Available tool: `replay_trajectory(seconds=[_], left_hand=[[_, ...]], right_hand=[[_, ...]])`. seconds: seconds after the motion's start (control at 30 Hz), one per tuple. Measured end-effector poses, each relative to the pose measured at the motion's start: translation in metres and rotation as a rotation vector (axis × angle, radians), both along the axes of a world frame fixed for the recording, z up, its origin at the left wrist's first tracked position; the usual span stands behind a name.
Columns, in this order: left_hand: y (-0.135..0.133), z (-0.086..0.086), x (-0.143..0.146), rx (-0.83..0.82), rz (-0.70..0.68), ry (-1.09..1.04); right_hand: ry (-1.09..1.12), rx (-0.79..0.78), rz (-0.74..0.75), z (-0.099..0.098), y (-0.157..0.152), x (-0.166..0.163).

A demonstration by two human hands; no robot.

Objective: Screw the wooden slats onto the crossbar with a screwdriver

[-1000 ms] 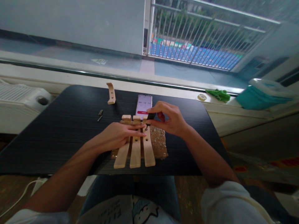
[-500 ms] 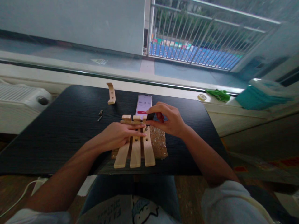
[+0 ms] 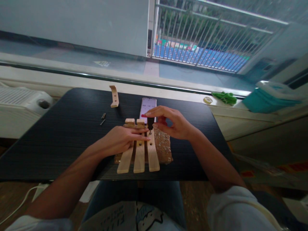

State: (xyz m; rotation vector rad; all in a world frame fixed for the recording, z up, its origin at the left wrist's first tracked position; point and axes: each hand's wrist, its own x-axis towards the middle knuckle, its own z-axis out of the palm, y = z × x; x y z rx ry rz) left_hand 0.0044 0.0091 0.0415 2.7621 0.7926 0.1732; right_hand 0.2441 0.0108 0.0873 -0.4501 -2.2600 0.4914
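Observation:
In the head view, three pale wooden hooks lie side by side, fixed across a wooden strip (image 3: 128, 126): a left hook (image 3: 125, 162), a middle hook (image 3: 139, 160) and a right hook (image 3: 153, 160). Across them rests my left hand (image 3: 120, 139), its fingers stretched out and two fingertips touching the right hook. My right hand (image 3: 172, 123) is closed on a short black-handled screwdriver (image 3: 150, 123), index finger over its top and thumb at its side. The screwdriver stands upright, its tip at the right hook's upper hole; the screw there is hardly visible.
Beneath the hooks is a worn brown board (image 3: 165, 146) on the black table (image 3: 72, 141). A loose wooden hook (image 3: 115, 96) and several screws (image 3: 103, 118) lie to the left. Behind the hands is a phone (image 3: 148, 104). A green cloth (image 3: 225, 98) lies on the sill.
The screwdriver has gone from tilted to upright over the right hook. My right index finger has shifted left onto its top. My left hand stays in place.

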Motion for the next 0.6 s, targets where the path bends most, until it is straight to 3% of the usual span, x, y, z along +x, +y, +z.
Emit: replay_trajectory(seconds=[0.3, 0.6], left_hand=[[0.0005, -0.0004, -0.0011, -0.003, -0.021, -0.058], [0.0009, -0.0019, -0.0017, -0.016, -0.014, -0.024]], right_hand=[[-0.010, -0.292, 0.074, -0.0041, -0.0050, -0.0005], [0.029, -0.168, 0.030, -0.0043, -0.0006, -0.0019]])
